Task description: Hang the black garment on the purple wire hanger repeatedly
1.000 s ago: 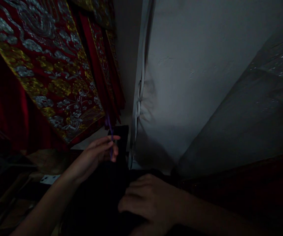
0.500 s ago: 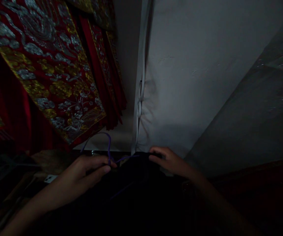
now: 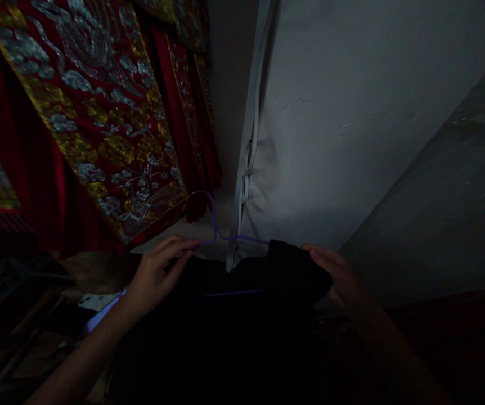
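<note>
The scene is very dim. My left hand [image 3: 158, 273] pinches the left shoulder of a thin purple wire hanger [image 3: 225, 237], whose hook curls up at the centre. A black garment [image 3: 242, 315] hangs over the hanger and fills the lower middle. My right hand [image 3: 337, 275] grips the garment's right shoulder where it covers the hanger's right end. The hanger's lower bar shows faintly across the dark cloth.
Red robes with gold and silver embroidery [image 3: 99, 118] hang at the upper left. A white cloth cover with tied tapes [image 3: 246, 169] hangs behind the hanger. A grey plastic-covered garment [image 3: 445, 202] slopes at the right. Dim clutter [image 3: 35, 304] lies at the lower left.
Both hands have risen with the hanger. The right hand moved from lying flat on the dark cloth to gripping its right shoulder, and the garment now sits over the hanger's right end.
</note>
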Available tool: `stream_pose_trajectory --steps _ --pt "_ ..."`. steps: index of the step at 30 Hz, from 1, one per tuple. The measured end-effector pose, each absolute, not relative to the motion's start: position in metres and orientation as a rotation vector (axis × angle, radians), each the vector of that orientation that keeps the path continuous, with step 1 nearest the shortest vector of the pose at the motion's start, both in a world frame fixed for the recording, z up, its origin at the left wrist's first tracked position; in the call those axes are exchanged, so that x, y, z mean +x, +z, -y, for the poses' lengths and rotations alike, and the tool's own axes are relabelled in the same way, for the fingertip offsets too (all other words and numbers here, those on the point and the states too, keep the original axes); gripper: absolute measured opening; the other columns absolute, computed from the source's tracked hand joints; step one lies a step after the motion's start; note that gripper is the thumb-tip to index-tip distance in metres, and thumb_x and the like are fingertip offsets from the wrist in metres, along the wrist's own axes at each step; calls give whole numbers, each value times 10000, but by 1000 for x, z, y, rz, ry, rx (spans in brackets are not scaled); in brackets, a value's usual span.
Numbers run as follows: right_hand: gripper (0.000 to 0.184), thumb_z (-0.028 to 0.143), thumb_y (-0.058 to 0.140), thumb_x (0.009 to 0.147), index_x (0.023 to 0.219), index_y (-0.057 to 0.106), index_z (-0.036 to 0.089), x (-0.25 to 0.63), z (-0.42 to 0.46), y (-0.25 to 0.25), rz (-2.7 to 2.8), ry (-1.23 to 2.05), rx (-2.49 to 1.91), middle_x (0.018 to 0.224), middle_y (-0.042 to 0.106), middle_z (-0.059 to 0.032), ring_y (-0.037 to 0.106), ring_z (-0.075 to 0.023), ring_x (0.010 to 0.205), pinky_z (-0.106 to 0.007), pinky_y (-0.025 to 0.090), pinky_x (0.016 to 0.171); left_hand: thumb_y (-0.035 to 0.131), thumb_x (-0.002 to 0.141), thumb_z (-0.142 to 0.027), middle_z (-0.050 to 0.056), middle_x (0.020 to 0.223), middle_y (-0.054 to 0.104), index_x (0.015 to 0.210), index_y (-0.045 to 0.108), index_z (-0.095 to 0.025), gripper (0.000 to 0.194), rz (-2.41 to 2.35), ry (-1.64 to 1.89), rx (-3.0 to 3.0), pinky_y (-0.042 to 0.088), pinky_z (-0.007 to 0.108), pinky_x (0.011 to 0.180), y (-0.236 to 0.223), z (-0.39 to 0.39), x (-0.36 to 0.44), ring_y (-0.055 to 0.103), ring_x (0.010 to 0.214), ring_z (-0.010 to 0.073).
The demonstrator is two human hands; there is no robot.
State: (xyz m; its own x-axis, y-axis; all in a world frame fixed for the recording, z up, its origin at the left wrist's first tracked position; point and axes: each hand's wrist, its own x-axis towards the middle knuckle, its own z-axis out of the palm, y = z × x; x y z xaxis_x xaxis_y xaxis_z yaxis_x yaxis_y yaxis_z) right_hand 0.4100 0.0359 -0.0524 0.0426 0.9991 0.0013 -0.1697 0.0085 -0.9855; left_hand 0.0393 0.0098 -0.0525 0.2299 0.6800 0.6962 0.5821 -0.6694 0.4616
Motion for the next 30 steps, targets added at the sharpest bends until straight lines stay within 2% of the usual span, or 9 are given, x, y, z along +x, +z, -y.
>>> stream_pose_trajectory --steps 4,7,12,16,20,22,26,30 --pt "263 460 832 698 807 767 229 440 -43 -37 870 1122 -1025 727 760 -48 737 -247 692 -363 612 672 621 924 -68 67 1153 633 1237 696 -253 372 -1324 1772 2485 491 339 960 -59 -3 39 624 1079 200" --pt "144 385 708 843 789 756 261 450 -52 -15 647 1148 -979 759 778 -18 748 -217 692 -364 637 747 602 918 -35 60 1125 625 1291 666 -267 443 -1295 1721 2560 501 318 903 -72 -2 36 627 1039 193" --pt "331 367 507 995 814 757 247 426 -75 22 543 1312 -964 792 795 -28 775 -219 788 -368 640 823 532 978 -94 62 1132 611 1312 629 -260 385 -1310 1541 2427 515 286 874 -98 -5 39 630 1036 176" --pt "324 335 499 998 831 750 216 405 -82 18 570 1481 -970 765 792 -29 786 -223 844 -347 635 858 571 986 -226 69 1209 619 1333 593 -272 351 -1424 1434 2266 516 342 951 -113 -6 48 628 1113 208" --pt "225 362 585 943 894 760 230 410 -77 -9 672 1527 -990 821 806 -37 783 -253 929 -383 624 913 696 905 -372 99 1269 631 1381 512 -245 526 -1425 1410 2031 537 396 945 -120 -12 64 646 1116 245" --pt "193 374 621 917 916 763 243 415 -75 -19 718 1543 -990 868 811 -34 779 -253 952 -381 620 925 708 892 -405 111 1268 637 1377 495 -233 557 -1394 1427 1908 537 406 938 -121 -18 76 647 1120 251" --pt "192 396 655 891 888 764 238 416 -75 -24 766 1522 -990 890 812 -39 778 -247 928 -360 626 887 683 901 -433 101 1180 656 1273 526 -216 458 -1374 1531 1658 517 400 940 -121 -38 102 656 1081 241" --pt "268 467 666 864 900 766 221 409 -76 -25 793 1435 -1032 895 806 -60 773 -279 931 -415 626 849 733 841 -432 53 1037 651 1115 551 -202 401 -1346 1674 1354 510 316 842 -118 -65 118 656 957 201"
